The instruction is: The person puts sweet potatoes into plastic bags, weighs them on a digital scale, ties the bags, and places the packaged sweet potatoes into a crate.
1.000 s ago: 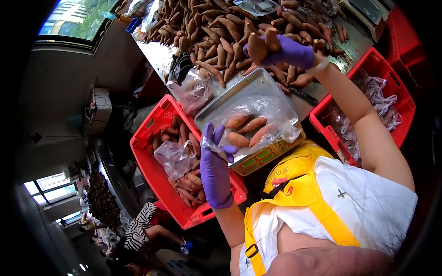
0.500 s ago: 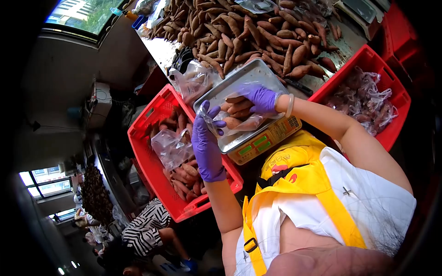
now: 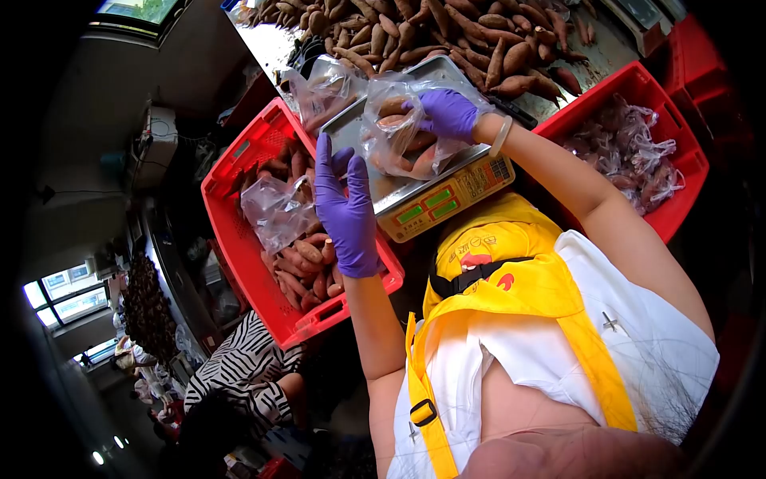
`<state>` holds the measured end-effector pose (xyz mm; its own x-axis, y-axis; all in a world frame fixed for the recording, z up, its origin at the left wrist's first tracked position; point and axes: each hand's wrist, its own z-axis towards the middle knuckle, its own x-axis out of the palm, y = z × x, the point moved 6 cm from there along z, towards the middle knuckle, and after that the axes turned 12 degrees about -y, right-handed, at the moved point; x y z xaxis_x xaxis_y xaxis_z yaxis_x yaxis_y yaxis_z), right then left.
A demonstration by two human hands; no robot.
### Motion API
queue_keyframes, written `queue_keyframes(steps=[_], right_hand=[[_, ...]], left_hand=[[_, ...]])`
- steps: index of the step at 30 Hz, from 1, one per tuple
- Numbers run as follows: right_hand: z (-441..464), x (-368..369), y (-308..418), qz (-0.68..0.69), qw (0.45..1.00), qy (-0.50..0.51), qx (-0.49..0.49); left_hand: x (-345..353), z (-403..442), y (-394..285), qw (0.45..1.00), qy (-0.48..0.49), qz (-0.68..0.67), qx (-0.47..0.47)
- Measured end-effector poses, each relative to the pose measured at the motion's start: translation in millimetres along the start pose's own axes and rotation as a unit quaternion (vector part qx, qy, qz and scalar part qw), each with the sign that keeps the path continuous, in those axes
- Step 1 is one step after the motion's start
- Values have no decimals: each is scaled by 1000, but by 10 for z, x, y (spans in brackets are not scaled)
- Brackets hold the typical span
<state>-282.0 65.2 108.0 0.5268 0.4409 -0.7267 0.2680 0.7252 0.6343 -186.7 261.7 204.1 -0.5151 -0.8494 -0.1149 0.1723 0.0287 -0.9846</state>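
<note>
In a purple glove, my left hand (image 3: 348, 209) is raised with its fingers apart beside the left edge of the scale's metal tray (image 3: 388, 190), holding nothing. My right hand (image 3: 448, 116), gloved the same way, grips the right side of a clear plastic bag (image 3: 403, 160) that sits on the tray. Several sweet potatoes (image 3: 420, 142) show through the plastic. The weighing scale (image 3: 447, 199) has a yellow panel with green displays facing me; their digits are too small to read.
A red crate (image 3: 303, 323) at left holds loose sweet potatoes and a plastic bag. Another red crate (image 3: 674, 211) at right contains bagged ones. A large sweet potato pile (image 3: 479, 48) covers the table behind the scale. A person in striped clothing (image 3: 247, 367) is at lower left.
My left hand has let go of the bag and moved slightly left. The sweet potatoes that were in my right hand now lie in the bag on the tray. The view has shifted a little.
</note>
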Motion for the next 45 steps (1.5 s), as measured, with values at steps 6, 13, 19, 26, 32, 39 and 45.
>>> queue_keyframes(steps=[6,13,19,26,32,39,45], right_hand=[[219,361,-12,85,996,-17,37],[-52,-658,-316,204,966,-72,140],[72,-1095,-948,116,968,-32,221],[-200,-1357,-692,-103,948,229,194],[53,-2680,-588,-318,928,-146,129],[-495,-2348,-145,-10,936,-352,21],[-957,-1317,-104,-172,964,-203,12]], left_hand=[[170,-86,-148,997,31,-2,72],[-384,-55,287,997,-45,-56,7],[-370,-123,322,998,-46,-43,-18],[-396,-100,367,999,-34,-4,-22],[-338,-70,403,999,-21,45,12],[-114,92,503,995,-1,85,42],[525,103,265,984,33,121,130]])
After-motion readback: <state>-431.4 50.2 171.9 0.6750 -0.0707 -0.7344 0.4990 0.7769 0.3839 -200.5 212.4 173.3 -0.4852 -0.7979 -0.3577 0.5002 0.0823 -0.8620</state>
